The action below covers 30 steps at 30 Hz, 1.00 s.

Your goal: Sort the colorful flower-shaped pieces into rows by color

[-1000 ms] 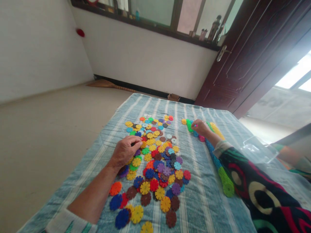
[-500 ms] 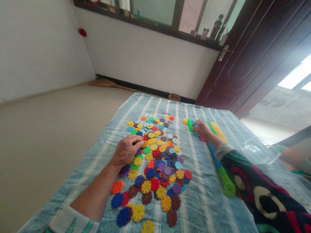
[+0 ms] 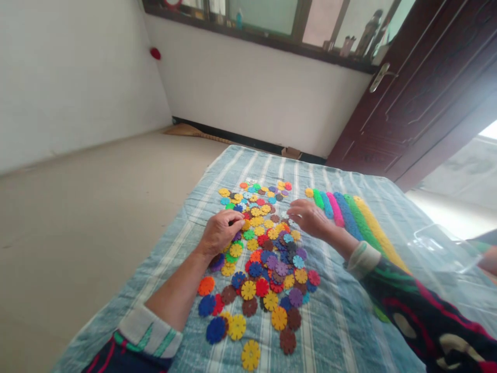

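I judge this the picking-up step; the next move calls for a light fingertip pinch. One cloth-covered worktop [image 3: 334, 321] carries six coloured rows [image 3: 360, 223], rightward. Of my two hands, the left hand [image 3: 220, 230] and right hand [image 3: 310, 217] flank the loose discs [image 3: 248, 290], which overlap beyond counting; I can't tell what either grip holds.

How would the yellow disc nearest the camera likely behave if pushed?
Lying flat, the yellow disc would probably slide rather than roll. Its thin look suggests little weight. Its notched edge might catch on the wrinkled cloth.
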{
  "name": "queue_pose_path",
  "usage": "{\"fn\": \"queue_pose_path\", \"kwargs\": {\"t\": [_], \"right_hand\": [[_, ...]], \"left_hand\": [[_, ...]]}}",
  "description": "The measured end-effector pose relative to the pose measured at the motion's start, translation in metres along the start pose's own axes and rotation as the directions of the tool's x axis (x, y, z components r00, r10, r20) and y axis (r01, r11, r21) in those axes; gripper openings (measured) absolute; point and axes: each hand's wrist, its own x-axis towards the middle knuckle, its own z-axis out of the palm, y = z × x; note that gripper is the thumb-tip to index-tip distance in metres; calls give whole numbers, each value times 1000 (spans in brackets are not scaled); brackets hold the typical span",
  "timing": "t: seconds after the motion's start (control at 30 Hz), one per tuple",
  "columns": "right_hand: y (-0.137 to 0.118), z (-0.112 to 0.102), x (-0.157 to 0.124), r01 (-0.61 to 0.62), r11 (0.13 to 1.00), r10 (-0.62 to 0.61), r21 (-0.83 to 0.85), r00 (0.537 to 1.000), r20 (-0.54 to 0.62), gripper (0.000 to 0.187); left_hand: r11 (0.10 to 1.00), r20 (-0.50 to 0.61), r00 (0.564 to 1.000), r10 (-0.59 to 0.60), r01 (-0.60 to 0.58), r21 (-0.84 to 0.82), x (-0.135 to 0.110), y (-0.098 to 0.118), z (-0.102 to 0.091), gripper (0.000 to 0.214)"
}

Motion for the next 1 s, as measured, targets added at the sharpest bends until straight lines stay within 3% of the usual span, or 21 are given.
{"fn": "queue_pose_path", "kwargs": {"t": [0.13,0.23,0.33,0.67,0.83,1.0], "right_hand": [[-68,13,2,276,957,-275,95,961,-18,15],[-111,21,6,351,932,-352,94,936,-10,11],[-133,26,8,374,927,-376,34,926,36,9],[-130,15,-17,393,919,-391,19,907,156,16],[-127,20,-15,390,920,-392,52,917,67,25],[-130,38,-1,294,955,-294,-32,956,7,20]], "left_hand": [[1000,0,1000,-5,5,4,-1,2,-1,20],[1000,9,1000,-8,8,2,-2,3,-2,22],[1000,7,1000,-10,10,-3,-2,2,-2,23],[999,-24,1000,19,-18,41,-2,-1,2,20],[999,-23,1000,18,-18,37,-1,-2,2,20],[999,-18,1000,12,-11,36,-1,-2,1,20]]}}
